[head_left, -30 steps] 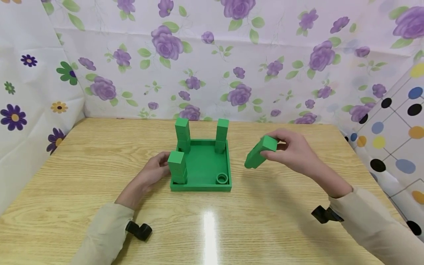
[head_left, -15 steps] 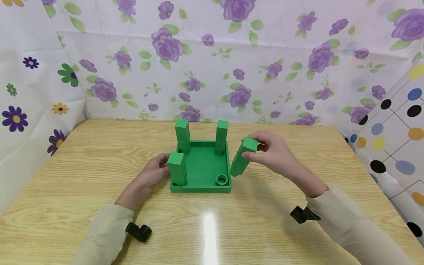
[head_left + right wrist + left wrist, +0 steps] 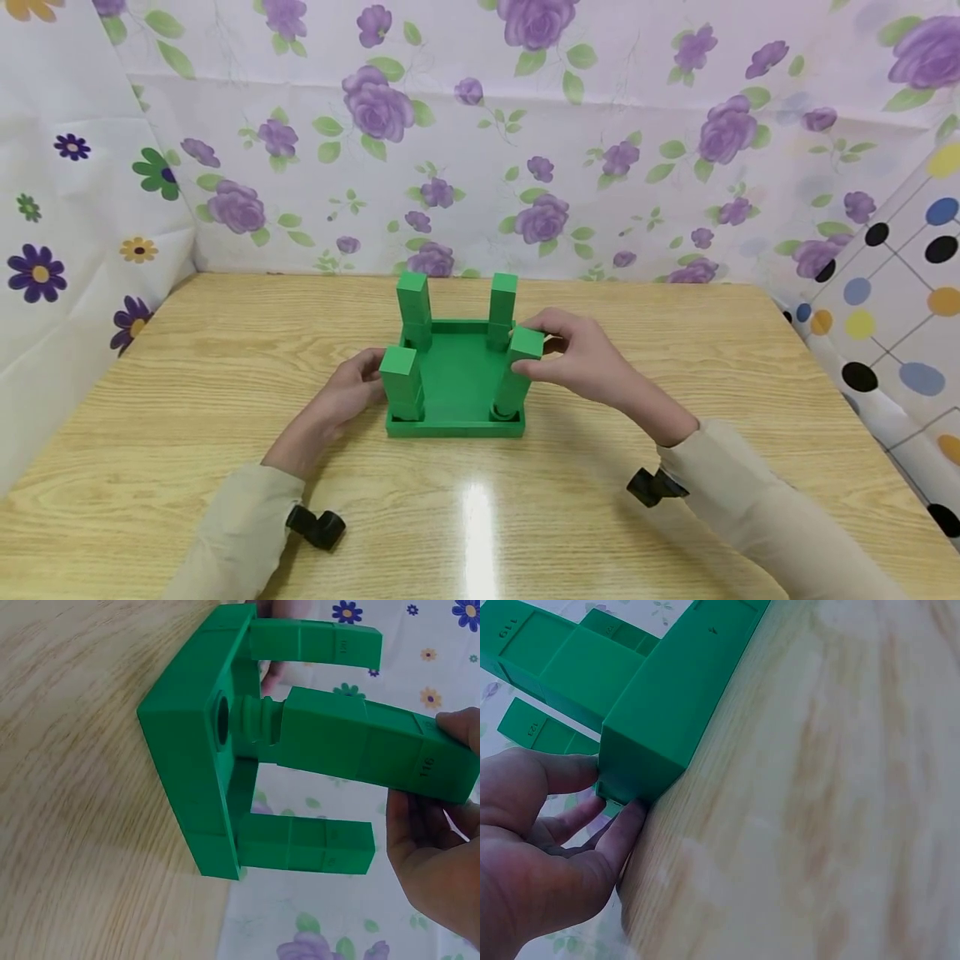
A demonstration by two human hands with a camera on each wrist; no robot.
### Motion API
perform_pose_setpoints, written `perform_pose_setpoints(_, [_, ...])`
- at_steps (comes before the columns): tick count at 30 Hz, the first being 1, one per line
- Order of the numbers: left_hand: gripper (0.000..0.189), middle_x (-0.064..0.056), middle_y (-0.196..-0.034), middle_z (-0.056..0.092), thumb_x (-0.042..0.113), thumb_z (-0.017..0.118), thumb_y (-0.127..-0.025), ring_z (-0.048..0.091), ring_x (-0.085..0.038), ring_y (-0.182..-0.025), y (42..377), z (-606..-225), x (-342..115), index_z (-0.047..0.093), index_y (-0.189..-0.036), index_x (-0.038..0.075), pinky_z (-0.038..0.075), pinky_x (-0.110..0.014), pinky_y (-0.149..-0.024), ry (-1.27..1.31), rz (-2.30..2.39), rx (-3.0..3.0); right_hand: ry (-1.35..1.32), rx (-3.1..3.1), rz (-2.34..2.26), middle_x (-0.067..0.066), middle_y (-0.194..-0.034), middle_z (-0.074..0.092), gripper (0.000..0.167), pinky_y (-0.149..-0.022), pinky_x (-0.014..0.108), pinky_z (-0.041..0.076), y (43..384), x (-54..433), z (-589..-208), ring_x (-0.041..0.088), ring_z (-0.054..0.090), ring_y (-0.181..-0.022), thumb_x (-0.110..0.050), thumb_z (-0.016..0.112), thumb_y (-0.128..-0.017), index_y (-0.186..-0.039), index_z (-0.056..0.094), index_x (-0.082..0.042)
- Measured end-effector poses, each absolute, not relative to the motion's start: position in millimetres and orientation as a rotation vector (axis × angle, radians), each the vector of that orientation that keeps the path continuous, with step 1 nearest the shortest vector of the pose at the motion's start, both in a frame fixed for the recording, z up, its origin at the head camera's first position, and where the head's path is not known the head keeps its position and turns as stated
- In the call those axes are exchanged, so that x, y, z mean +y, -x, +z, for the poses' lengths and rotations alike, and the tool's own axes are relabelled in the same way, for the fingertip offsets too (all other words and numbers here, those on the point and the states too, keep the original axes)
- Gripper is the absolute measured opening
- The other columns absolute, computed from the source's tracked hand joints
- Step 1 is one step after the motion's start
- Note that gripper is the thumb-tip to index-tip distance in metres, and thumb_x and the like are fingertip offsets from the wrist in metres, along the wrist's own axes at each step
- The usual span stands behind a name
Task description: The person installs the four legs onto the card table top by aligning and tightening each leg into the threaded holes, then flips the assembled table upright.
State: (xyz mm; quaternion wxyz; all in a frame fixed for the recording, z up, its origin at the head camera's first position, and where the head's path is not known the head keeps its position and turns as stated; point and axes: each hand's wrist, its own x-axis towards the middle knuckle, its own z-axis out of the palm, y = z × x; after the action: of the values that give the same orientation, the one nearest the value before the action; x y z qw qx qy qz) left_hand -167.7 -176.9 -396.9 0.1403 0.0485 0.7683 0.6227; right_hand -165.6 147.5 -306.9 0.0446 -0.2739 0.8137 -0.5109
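A green square tray-like base (image 3: 461,375) lies on the table, rimmed all round, with green block legs upright in three corners. My right hand (image 3: 581,358) pinches a fourth green leg (image 3: 352,742) near its top, thumb on one side and fingers opposite. This leg leans slightly over the near right corner. In the right wrist view its ridged round peg (image 3: 259,720) points at the ring-shaped socket (image 3: 220,720), right at its mouth. My left hand (image 3: 348,387) holds the base's left side, thumb and fingertips on its end wall in the left wrist view; the near left leg (image 3: 401,379) partly hides them.
The far left leg (image 3: 414,308) and far right leg (image 3: 502,308) rise behind the held leg. Wood-grain table (image 3: 330,517) surrounds the base. A flowered cloth (image 3: 480,167) hangs behind the table, and a dotted cloth (image 3: 885,333) stands at the right.
My right hand has carried the leg leftward from beside the base to over its near right corner, tilting it more upright. My left hand has stayed at the base's left side.
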Motion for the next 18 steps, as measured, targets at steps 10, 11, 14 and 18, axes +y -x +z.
perform_pose_setpoints(10, [0.045,-0.02,-0.129,0.044,0.005,0.051,-0.1,0.044,-0.025,-0.113,166.3,-396.2,-176.0,0.037,-0.141,-0.006,0.043,-0.031,-0.093,-0.118,1.812,2.201,0.871,2.561,-1.467,0.006,-0.104,0.064,0.031,-0.081,0.043,0.052,166.9,142.0,-315.8,0.021,0.059,-0.092,-0.008,0.077,-0.081,-0.11,0.069,0.0])
perform_pose_setpoints(11, [0.045,-0.02,-0.13,0.044,0.005,0.051,-0.1,0.044,-0.025,-0.114,166.5,-396.4,-175.9,0.037,-0.142,-0.006,0.043,-0.031,-0.093,-0.114,1.814,2.2,0.877,2.567,-1.451,0.006,-0.105,0.064,0.031,-0.081,0.041,0.052,167.0,141.4,-316.1,0.021,0.059,-0.093,-0.009,0.077,-0.081,-0.11,0.068,-0.001])
perform_pose_setpoints(14, [0.045,-0.02,-0.13,0.044,0.004,0.051,-0.1,0.044,-0.026,-0.114,167.3,-397.0,-176.0,0.036,-0.142,-0.006,0.043,-0.031,-0.093,-0.103,1.815,2.199,0.896,2.582,-1.405,0.006,-0.108,0.064,0.033,-0.081,0.036,0.052,167.2,139.1,-316.5,0.021,0.059,-0.094,-0.011,0.076,-0.083,-0.113,0.068,-0.002])
perform_pose_setpoints(18, [0.046,-0.021,-0.13,0.044,0.004,0.051,-0.1,0.045,-0.026,-0.113,169.0,-396.6,-176.3,0.035,-0.142,-0.006,0.043,-0.032,-0.094,-0.106,1.821,2.192,0.893,2.593,-1.388,0.007,-0.109,0.063,0.034,-0.083,0.039,0.053,168.8,136.5,-315.7,0.021,0.06,-0.093,-0.013,0.076,-0.084,-0.115,0.066,-0.001])
